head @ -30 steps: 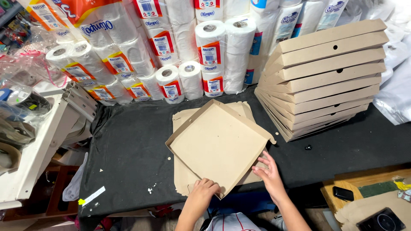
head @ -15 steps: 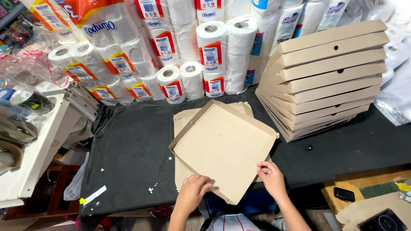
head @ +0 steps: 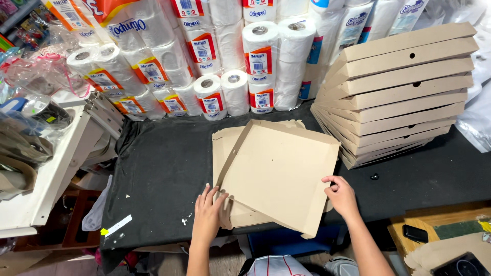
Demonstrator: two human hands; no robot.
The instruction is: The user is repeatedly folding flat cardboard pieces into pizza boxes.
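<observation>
A brown cardboard pizza box tray with raised walls lies tilted on a pile of flat box blanks on the black table. My left hand lies flat with fingers spread on the tray's near left corner and the blanks under it. My right hand grips the tray's right edge near its front corner, thumb on top. The tray's front corner hangs past the table edge.
A slanted stack of folded pizza boxes stands at the right rear. Wrapped paper rolls line the back. A white shelf unit stands left. A phone lies on a wooden surface at the lower right.
The tray has turned and slid right over the pile. My left hand moved left to the near left corner; my right hand shifted onto the right edge.
</observation>
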